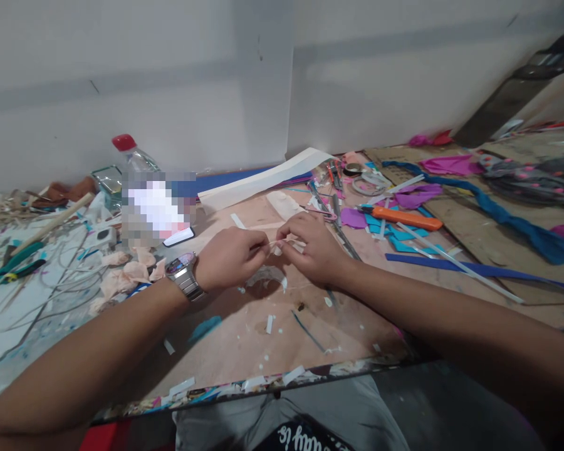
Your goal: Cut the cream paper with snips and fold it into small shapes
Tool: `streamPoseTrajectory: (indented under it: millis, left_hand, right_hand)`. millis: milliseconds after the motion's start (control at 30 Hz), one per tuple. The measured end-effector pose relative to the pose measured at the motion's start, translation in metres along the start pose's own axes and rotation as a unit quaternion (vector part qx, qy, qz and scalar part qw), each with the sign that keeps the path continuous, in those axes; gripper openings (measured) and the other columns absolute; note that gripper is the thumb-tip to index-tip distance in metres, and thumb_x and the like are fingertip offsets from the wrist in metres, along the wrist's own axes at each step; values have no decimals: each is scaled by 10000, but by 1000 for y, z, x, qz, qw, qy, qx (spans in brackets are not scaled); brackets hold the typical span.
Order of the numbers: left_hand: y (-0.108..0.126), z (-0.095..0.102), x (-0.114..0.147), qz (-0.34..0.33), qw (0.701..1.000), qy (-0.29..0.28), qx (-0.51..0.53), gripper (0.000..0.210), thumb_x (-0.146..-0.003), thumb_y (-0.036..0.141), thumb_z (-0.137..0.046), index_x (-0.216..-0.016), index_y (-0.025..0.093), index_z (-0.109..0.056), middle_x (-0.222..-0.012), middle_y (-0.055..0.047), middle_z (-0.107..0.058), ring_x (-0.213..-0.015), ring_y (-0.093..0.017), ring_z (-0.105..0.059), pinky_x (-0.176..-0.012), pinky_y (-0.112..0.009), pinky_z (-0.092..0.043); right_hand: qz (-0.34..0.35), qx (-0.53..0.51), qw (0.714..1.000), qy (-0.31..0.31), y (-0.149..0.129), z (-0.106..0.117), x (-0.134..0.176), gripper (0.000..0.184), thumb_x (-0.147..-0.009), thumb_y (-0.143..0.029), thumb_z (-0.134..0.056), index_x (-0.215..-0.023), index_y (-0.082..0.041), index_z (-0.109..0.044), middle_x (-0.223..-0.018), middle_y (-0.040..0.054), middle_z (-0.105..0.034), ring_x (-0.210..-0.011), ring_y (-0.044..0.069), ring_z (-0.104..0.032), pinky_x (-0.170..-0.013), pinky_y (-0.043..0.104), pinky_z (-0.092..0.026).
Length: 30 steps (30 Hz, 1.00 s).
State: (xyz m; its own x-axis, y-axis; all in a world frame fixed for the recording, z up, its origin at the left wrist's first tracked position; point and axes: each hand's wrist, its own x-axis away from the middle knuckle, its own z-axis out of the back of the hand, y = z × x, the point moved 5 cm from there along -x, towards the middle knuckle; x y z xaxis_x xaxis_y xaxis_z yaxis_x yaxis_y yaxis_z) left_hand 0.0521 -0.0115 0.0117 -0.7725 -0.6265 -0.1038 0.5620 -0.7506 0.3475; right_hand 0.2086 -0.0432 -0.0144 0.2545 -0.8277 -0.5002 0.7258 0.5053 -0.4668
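Note:
My left hand (pixel 232 258), with a metal watch (pixel 187 279) on its wrist, pinches one end of a thin pale strip (pixel 273 248) that looks like paper. Close against it, my right hand (pixel 313 247) pinches the same strip between thumb and fingers. Both hands hover over the middle of the work board (pixel 244 332), fingertips almost touching. Under them a whitish ring-like patch (pixel 266 280) shows on the board; what it is I cannot make out. Just behind my right hand lies a cream paper piece (pixel 282 205).
An orange cutter knife (pixel 407 218), blue crepe strip (pixel 489 210) and tape rolls (pixel 369 183) lie at the right. A long white paper strip (pixel 263 178) rests at the back. Leftward are a lit phone (pixel 157 210), a red-capped bottle (pixel 138 153) and green-handled pliers (pixel 21 263).

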Motion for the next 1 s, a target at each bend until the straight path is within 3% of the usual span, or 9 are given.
streamPoseTrajectory:
  millis: [233, 567, 1000]
  left_hand:
    - [0, 0, 1, -4, 1000, 1, -4, 324, -969, 338, -466, -740, 189, -641, -581, -9, -584, -537, -134, -459, -601, -303, -280]
    - [-4, -4, -1, 19, 999, -19, -17, 265, -960, 272, -470, -883, 189, -710, -688, -35, -684, -636, -160, -585, -636, -288, -334]
    - [-2, 0, 0, 24, 1000, -13, -9, 224, -940, 264, -479, -853, 201, -676, -644, -12, -635, -607, -159, -547, -629, -297, -318]
  right_hand:
    - [-4, 5, 1000, -9, -1, -1, -1, 66, -910, -226, -598, -898, -203, -658, -915, 51, -724, -967, 252, -605, -942, 439, -317]
    - [31, 18, 999, -25, -3, -4, 1, 100, -952, -273, -612, -955, -201, -681, -947, 50, -741, -983, 256, -610, -922, 437, -313]
    - [22, 5, 1000, 0, 1, -2, 0, 89, -947, -267, -632, -935, -200, -690, -928, 50, -737, -974, 250, -621, -940, 437, -342]
